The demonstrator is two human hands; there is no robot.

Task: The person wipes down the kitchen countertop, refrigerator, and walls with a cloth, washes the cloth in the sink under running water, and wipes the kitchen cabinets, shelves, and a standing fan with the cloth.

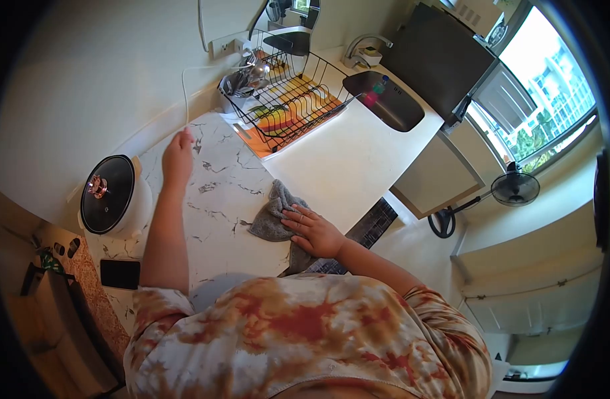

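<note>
Your left hand (pixel 177 158) pinches a white cord (pixel 184 90); your right hand (pixel 317 234) lies spread on the grey cloth (pixel 270 223) atop the bench (pixel 218 169).

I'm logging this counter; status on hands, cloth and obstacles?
Left hand holding white cord. Right hand resting on crumpled grey cloth. Lidded pot, phone off left, apart from cloth.

The gray cloth (pixel 271 221) lies on the white, marble-patterned counter (pixel 212 196), under the right hand (pixel 319 234). The round white pot (pixel 140 203) with a black lid (pixel 113 206) on top sits at the left, behind the flat black phone (pixel 120 274). The black wire rack (pixel 293 110) stands at the back, left of the metal sink (pixel 402 113).
</note>
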